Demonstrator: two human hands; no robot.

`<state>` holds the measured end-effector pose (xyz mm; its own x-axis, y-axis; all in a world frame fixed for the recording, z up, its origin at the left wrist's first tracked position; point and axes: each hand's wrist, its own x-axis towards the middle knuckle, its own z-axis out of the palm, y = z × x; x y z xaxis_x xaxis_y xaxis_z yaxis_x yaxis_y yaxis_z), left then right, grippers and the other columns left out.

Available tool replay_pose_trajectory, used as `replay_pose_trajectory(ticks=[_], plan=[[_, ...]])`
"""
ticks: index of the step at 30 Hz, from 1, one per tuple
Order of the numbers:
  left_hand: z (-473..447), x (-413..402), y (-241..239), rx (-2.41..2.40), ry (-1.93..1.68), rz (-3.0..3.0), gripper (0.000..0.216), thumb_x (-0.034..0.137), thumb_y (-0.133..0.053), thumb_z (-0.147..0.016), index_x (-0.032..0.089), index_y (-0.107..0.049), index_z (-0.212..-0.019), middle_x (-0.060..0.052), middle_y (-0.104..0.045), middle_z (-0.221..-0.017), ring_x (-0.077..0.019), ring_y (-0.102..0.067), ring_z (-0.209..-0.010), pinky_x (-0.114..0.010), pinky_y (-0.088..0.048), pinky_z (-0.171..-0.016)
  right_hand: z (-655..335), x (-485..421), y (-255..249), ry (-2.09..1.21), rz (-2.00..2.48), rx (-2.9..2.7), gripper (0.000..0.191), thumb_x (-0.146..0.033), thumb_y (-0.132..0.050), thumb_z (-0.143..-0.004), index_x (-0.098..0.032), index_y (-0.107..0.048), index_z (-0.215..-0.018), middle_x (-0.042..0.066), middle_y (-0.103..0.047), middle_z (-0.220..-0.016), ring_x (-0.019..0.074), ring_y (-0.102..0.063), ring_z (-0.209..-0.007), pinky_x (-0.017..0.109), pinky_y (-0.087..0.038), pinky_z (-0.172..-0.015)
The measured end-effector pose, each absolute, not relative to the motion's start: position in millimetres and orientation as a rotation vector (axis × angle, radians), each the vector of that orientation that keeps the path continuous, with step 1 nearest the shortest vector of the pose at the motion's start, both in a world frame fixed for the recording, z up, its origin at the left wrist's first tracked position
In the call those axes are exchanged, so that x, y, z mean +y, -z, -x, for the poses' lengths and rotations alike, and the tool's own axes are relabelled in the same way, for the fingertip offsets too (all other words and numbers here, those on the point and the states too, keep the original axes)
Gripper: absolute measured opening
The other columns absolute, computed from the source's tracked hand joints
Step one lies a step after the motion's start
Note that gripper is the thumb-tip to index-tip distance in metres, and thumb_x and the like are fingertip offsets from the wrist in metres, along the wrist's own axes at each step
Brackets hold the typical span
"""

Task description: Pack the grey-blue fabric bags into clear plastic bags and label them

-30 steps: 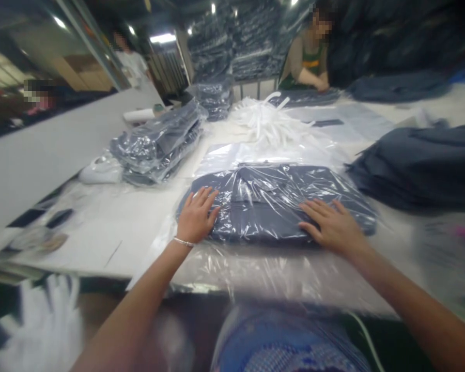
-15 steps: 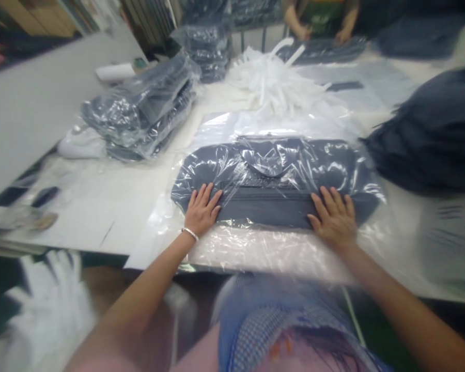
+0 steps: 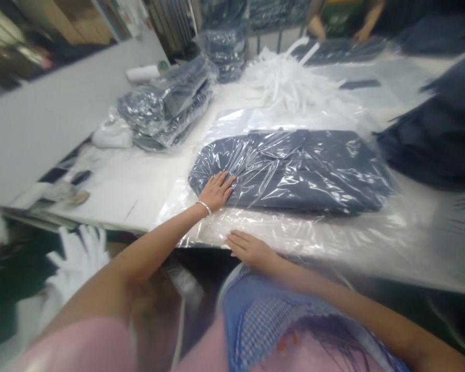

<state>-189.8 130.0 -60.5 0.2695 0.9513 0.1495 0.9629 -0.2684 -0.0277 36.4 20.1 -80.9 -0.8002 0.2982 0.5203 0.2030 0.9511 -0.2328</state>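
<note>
A dark blue-grey bag point(image 3: 318, 175) lies flat on the table inside a clear plastic sleeve whose loose part point(image 3: 279, 227) spreads toward the front edge. My left hand point(image 3: 216, 192), with a pale bracelet at the wrist, rests flat on the left end of the wrapped bag, fingers spread. Below the bag, my right hand point(image 3: 251, 250) is at the table's front edge, by the loose plastic. Its fingers are stretched out and hold nothing that I can see. The plastic shows creases running out from my left hand.
Wrapped dark bags point(image 3: 166, 103) are piled at the back left, near a white roll point(image 3: 142, 74). White strips point(image 3: 282, 77) lie in a heap behind the bag. A dark fabric pile point(image 3: 442, 124) stands at the right. Across the table are a co-worker's hands point(image 3: 362, 35).
My right hand has left the bag's right side and moved left and down to the table's front edge. My left hand stays on the bag. The view has shifted somewhat.
</note>
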Motion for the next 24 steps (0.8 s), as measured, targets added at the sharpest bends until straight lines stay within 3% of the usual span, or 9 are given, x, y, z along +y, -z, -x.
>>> replay_pose_trajectory(ticks=[4,6,9,11,14,18,24], plan=[[191,133,61,-1.821,0.124,2.438,0.053,0.042,-0.028,-0.101,0.024,-0.038,-0.150,-0.012,-0.035,-0.157,-0.0303,-0.030,-0.145,-0.051,-0.026,-0.117,-4,33,79,-0.360,0.673,-2.592,0.046,-0.034,-0.067,-0.087,-0.007,-0.060,-0.124,0.019,-0.064,-0.124,0.0314,-0.056,-0.117,0.050,-0.044,-0.104],[191,134,61,-1.821,0.123,2.448,0.053,0.041,-0.029,-0.101,0.023,-0.038,-0.150,-0.013,-0.035,-0.157,-0.0311,-0.030,-0.145,-0.051,-0.026,-0.116,2,36,76,-0.418,0.693,-2.643,0.036,-0.034,-0.064,-0.089,-0.012,-0.064,-0.118,0.015,-0.067,-0.115,0.0292,-0.058,-0.108,0.048,-0.047,-0.096],[191,134,61,-1.829,0.144,2.465,0.053,0.041,-0.029,-0.101,0.022,-0.038,-0.150,-0.013,-0.035,-0.157,-0.0310,-0.029,-0.145,-0.052,-0.026,-0.116,6,38,74,-0.438,0.558,-2.702,0.018,-0.021,-0.055,-0.094,-0.014,-0.069,-0.104,0.010,-0.069,-0.102,0.0232,-0.060,-0.096,0.038,-0.047,-0.086],[192,134,61,-1.830,0.155,2.472,0.053,0.040,-0.029,-0.101,0.022,-0.038,-0.150,-0.013,-0.035,-0.157,-0.0309,-0.029,-0.145,-0.053,-0.027,-0.116,12,39,72,-0.431,0.544,-2.701,0.018,-0.014,-0.052,-0.094,-0.014,-0.069,-0.098,0.009,-0.069,-0.094,0.0207,-0.059,-0.089,0.033,-0.045,-0.081],[192,134,60,-1.822,0.161,2.481,0.053,0.040,-0.029,-0.101,0.021,-0.039,-0.149,-0.014,-0.035,-0.156,-0.0314,-0.030,-0.145,-0.054,-0.028,-0.115,26,40,63,-0.423,0.602,-2.660,0.021,-0.018,-0.048,-0.097,-0.015,-0.068,-0.093,0.006,-0.066,-0.085,0.0187,-0.058,-0.083,0.030,-0.044,-0.077],[193,135,59,-1.813,0.166,2.493,0.052,0.039,-0.030,-0.101,0.020,-0.042,-0.148,-0.015,-0.037,-0.155,-0.0319,-0.032,-0.143,-0.054,-0.028,-0.115,37,36,54,-0.413,0.601,-2.583,0.026,-0.022,-0.041,-0.100,-0.017,-0.065,-0.093,0.004,-0.064,-0.089,0.0180,-0.055,-0.089,0.029,-0.043,-0.080],[194,134,61,-1.776,0.231,2.470,0.051,0.040,-0.030,-0.101,0.022,-0.043,-0.147,-0.013,-0.039,-0.154,-0.0305,-0.033,-0.144,-0.052,-0.029,-0.115,18,20,76,-0.422,0.445,-2.670,0.017,-0.015,-0.048,-0.096,-0.014,-0.065,-0.092,0.006,-0.064,-0.085,0.0189,-0.055,-0.081,0.028,-0.045,-0.069]])
